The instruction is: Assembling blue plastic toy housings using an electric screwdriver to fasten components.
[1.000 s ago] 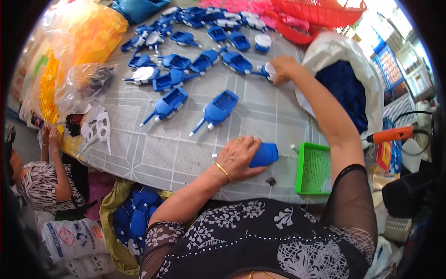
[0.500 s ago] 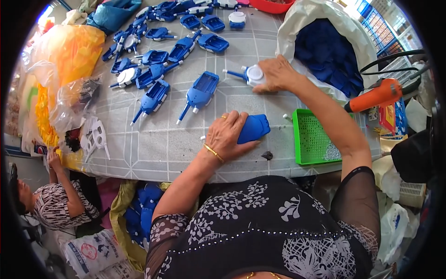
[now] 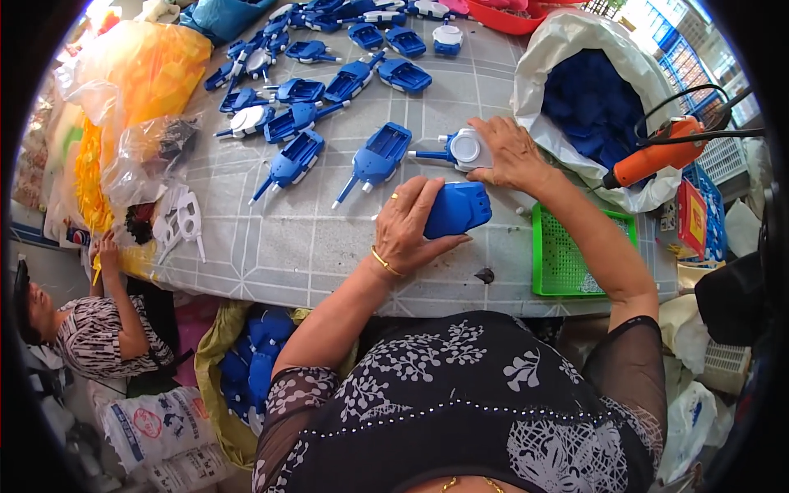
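My left hand [image 3: 407, 220] is closed round a blue plastic toy body [image 3: 457, 209], boxy with notches at its right end, resting on the table. Just beyond it, my right hand [image 3: 514, 156] grips a blue-and-white toy piece [image 3: 465, 149] by its right side. That piece has a white round disc on top and a blue rod pointing left. Left of my hands lie two open-backed blue bodies, one nearer [image 3: 380, 156] and one farther left [image 3: 289, 164], their rods toward me.
Several more blue toy bodies [image 3: 352, 80] crowd the far left. A white sack [image 3: 538, 62] of blue pieces stands far right, beside an orange electric screwdriver [image 3: 657, 156] and a green basket [image 3: 538, 255]. Another person [image 3: 107, 329] handles yellow parts at left.
My right hand has brought the disc-topped piece nearer to me, close beside the blue body. My left hand keeps hold of that body, which has turned slightly. The whole view has shifted.
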`<state>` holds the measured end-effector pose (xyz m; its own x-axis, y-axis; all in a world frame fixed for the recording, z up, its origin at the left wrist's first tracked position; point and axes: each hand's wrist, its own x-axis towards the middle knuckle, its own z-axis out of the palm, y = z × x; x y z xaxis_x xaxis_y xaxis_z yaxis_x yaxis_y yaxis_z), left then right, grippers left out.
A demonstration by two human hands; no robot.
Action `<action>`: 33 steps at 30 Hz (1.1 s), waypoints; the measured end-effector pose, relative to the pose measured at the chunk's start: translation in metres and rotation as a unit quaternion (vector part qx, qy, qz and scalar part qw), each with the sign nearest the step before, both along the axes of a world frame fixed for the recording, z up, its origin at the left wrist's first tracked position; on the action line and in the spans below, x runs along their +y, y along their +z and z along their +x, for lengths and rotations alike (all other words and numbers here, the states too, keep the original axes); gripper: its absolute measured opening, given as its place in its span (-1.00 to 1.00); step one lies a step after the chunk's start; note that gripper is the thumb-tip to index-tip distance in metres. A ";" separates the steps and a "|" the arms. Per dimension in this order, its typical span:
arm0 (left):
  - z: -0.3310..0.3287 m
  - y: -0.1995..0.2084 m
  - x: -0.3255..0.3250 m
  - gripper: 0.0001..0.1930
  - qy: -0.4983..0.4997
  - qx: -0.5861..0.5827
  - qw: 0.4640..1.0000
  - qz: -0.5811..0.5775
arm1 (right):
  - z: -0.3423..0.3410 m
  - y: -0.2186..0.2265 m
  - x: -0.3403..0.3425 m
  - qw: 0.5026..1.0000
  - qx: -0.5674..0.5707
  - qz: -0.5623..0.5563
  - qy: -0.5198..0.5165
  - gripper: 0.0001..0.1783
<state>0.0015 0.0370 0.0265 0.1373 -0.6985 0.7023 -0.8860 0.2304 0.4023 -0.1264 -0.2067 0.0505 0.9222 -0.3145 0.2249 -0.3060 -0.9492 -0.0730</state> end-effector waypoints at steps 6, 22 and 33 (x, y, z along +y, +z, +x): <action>-0.001 0.000 0.002 -0.06 -0.007 0.034 0.999 -0.009 | -0.009 -0.020 0.008 0.999 -0.034 0.038 -0.009 -0.02; 0.006 0.039 0.026 -0.20 -0.037 0.093 0.985 0.141 | -0.033 0.018 0.020 0.654 -0.035 0.748 -0.106 -0.26; 0.023 0.110 0.126 -0.22 0.059 0.005 0.988 0.140 | -0.032 -0.009 0.034 0.610 -0.022 0.788 -0.081 -0.38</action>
<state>0.0247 0.1633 0.1366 0.2349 -0.8436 0.4829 -0.8962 0.0045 0.4437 -0.1584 -0.1727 0.0415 0.8542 -0.2593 -0.4507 -0.3508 0.3525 -0.8676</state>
